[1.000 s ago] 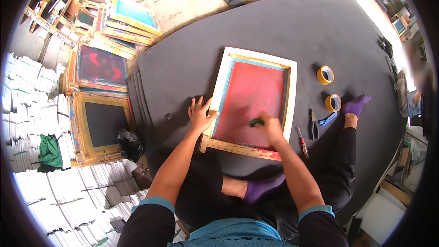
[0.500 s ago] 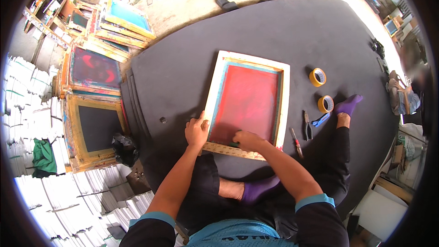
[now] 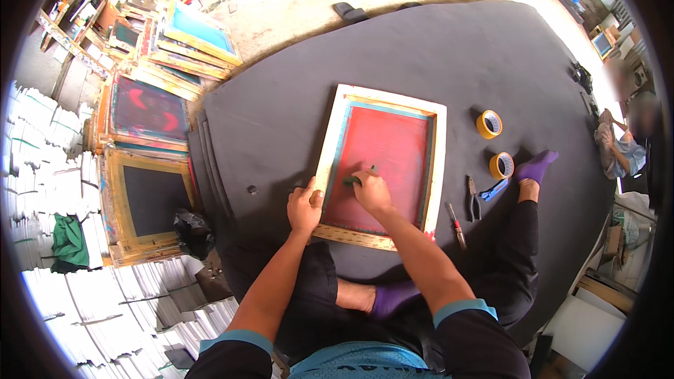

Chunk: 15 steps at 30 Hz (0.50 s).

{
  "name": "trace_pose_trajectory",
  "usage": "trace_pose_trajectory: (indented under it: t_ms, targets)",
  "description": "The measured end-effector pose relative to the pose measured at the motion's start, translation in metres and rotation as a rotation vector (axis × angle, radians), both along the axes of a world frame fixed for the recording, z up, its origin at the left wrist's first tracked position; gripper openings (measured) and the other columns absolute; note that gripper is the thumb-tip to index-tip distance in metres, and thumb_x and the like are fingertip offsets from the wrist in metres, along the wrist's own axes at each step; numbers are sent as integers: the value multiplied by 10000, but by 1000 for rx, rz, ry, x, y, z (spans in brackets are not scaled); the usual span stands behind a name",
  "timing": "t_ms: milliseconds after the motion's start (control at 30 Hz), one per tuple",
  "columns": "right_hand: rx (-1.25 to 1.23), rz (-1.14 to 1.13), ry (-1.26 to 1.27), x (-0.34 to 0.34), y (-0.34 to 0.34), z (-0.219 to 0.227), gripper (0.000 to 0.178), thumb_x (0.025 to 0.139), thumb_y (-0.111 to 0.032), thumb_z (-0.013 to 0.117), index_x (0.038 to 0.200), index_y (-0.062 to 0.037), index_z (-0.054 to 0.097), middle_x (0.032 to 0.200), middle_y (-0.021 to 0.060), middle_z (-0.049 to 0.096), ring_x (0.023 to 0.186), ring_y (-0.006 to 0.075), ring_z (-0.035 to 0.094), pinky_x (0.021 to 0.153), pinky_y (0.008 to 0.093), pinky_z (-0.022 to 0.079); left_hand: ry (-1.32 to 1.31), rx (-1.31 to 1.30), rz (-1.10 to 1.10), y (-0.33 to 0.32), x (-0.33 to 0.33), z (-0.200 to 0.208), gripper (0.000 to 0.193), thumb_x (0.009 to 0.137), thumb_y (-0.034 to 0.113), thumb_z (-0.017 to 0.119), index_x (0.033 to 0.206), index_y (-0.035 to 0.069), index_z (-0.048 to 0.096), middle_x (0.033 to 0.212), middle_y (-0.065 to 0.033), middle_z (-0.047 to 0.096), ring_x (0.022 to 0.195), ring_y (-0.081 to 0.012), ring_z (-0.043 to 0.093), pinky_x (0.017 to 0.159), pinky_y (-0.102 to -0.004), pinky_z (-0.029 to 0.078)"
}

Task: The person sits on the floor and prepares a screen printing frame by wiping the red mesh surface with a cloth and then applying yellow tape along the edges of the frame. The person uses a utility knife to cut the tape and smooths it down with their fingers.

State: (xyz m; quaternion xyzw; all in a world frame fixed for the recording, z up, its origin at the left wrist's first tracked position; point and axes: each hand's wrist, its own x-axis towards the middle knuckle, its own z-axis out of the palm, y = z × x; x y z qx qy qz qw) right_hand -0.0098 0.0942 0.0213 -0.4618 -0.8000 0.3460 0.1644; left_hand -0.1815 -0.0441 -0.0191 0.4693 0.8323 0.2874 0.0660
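Observation:
A screen-printing frame of pale wood lies on the dark mat, with a red mesh edged by blue strips. My left hand is closed on the frame's left side near its lower corner. Over the lower middle of the mesh is my right hand, its fingers closed round a bunched green rag that rests against the mesh. Much of the rag is hidden by the fingers.
Right of the frame lie two yellow tape rolls, pliers, a blue cutter and a red-handled screwdriver. More frames and white paper stacks stand at left. Another person sits at far right.
My right hand has moved up across the mesh with the green rag, from the lower edge toward the middle. My left hand stays on the frame's left side.

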Motion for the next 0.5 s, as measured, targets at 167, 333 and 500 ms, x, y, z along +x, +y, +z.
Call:
trace_pose_trajectory:
  t_ms: [167, 333, 500]
  targets:
    - [22, 48, -100, -48, -22, -33, 180, 885, -123, 662, 1030, -59, 746, 1046, 203, 706, 948, 449, 708, 844, 552, 588, -32, -1, 1, 0, 0, 4, 490, 916, 261, 778, 1399, 224, 707, 929, -106, 636, 889, -352, 636, 811, -486, 540]
    - [-74, 848, -185, -5, -36, -27, 210, 858, -160, 679, 1018, -36, 735, 1028, 205, 694, 990, 431, 696, 880, 542, 566, -58, -13, 1, 0, 1, 0, 483, 923, 252, 764, 1399, 206, 700, 940, -118, 637, 911, -364, 637, 826, -495, 540]
    - [-74, 236, -99, 63, -32, 1, 199, 854, -158, 701, 998, -23, 726, 1061, 215, 689, 1070, 419, 670, 934, 533, 537, -53, -31, 15, 0, 2, 6, 471, 935, 244, 745, 1399, 186, 684, 1000, -138, 655, 981, -373, 653, 859, -505, 550]
